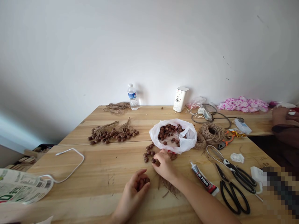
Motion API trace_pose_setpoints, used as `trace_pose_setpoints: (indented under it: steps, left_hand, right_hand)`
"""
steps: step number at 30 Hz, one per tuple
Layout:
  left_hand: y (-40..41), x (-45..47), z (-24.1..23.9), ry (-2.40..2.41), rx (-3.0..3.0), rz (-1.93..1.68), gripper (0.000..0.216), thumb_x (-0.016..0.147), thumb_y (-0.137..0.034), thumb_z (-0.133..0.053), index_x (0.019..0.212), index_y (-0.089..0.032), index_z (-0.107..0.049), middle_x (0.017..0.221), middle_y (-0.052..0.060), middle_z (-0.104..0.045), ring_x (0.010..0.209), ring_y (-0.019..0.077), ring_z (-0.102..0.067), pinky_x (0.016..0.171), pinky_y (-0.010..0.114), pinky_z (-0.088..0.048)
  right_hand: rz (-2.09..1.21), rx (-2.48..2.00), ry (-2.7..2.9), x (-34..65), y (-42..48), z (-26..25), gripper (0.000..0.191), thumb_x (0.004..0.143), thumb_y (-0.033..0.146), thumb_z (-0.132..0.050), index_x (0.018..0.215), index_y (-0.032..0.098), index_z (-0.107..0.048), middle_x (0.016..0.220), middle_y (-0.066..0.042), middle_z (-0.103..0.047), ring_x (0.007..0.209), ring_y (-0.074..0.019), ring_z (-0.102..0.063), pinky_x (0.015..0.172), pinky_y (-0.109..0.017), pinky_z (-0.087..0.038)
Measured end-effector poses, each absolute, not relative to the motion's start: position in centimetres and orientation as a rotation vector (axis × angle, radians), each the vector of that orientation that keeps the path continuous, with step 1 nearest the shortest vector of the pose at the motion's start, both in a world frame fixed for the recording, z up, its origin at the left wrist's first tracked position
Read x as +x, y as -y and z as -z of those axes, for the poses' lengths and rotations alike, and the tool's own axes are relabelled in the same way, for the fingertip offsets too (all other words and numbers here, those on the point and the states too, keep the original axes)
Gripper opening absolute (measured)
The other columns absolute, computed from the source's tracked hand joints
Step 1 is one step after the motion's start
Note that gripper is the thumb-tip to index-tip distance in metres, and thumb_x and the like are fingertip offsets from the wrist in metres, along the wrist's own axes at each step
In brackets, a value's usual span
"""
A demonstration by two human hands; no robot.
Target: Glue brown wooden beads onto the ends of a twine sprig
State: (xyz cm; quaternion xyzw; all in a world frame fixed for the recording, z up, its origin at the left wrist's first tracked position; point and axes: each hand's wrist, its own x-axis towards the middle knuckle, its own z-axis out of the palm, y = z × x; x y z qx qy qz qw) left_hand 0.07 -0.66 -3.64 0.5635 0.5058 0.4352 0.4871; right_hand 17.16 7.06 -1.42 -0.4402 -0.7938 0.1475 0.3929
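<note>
Butting a white wall [149,46] stands a wooden table [105,174].

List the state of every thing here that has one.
left hand, curled around nuts.
right hand, fingertips on loose nuts.
plastic bag, open, more nuts inside.
water bottle, upright, capped.
glue tube, lying flat.
twine coil, wound up.
scissors, lying flat.
</note>
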Motion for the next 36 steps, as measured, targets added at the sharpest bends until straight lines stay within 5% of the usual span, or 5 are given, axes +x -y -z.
trace_pose_setpoints:
  steps: [36]
  left_hand:
    - [0.76, 0.06, 3.20, -1.230, 1.347, -1.055, 0.040, 0.079, -0.031, -0.059, 0.116, -0.020, -0.049, 0.086, 0.002, -0.065, 0.073, 0.0154, -0.058, 0.070, 0.028, -0.047]
  right_hand:
    - [-0.488, -1.124, 2.104, 17.05, -6.90, 1.73, 0.022, 0.061, 0.001, -0.063, 0.068, 0.019, -0.052, 0.073, 0.000, -0.050, 0.078, -0.0180, -0.052, 0.068, -0.025, -0.043]
